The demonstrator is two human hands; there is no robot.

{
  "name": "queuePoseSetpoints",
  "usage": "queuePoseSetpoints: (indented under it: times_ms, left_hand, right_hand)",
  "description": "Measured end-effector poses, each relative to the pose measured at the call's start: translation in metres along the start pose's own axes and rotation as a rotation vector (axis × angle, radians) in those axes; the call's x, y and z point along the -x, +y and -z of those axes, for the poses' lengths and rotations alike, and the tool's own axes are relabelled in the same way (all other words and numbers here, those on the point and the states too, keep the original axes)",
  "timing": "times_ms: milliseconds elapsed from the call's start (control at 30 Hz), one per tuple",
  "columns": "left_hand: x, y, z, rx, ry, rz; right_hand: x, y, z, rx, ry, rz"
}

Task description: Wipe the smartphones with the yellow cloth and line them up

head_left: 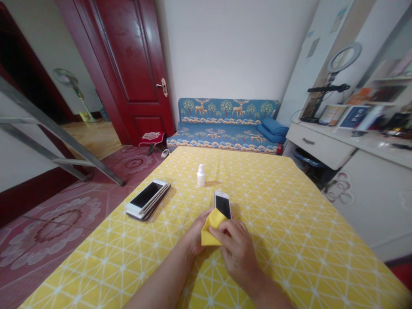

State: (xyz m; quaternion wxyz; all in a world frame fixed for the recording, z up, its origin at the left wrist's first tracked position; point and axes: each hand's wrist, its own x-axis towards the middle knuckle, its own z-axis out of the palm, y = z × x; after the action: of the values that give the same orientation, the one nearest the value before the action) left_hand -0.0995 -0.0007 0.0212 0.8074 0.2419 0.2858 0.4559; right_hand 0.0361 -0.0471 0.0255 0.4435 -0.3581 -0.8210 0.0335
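Observation:
A white smartphone [222, 204] with a dark screen is held upright-tilted over the table, its lower part covered by a yellow cloth [213, 227]. My left hand [197, 234] grips the phone from the left, its fingers partly hidden behind phone and cloth. With bent fingers my right hand [236, 244] pinches the cloth against the phone's lower front. Beyond the phone stands a small white spray bottle [201, 177]. To the left lies a stack of several smartphones [148, 198], the top one white with a dark screen.
A yellow patterned cloth covers the table [283, 240]. Past its far edge is a blue sofa [225, 124]. A ladder [74, 150] stands left on the tiled floor, near a red door [128, 64]. At right are a white cabinet [376, 193] and a ring light [344, 58].

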Motion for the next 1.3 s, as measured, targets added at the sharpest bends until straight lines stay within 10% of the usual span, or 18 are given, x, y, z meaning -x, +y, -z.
queuePoseSetpoints:
  times_ms: [700,1133,1300]
  left_hand:
    - [0.014,-0.001,-0.009,-0.452,-0.251,0.043]
    - [0.016,-0.004,-0.013,-0.381,-0.268,-0.058]
    - [0.008,-0.007,-0.008,-0.241,-0.049,-0.105]
  right_hand:
    - [0.006,0.051,0.006,-0.173,0.43,-0.526]
    - [0.005,0.04,0.01,-0.147,0.426,-0.394]
    - [0.005,0.034,0.009,-0.162,0.334,-0.299]
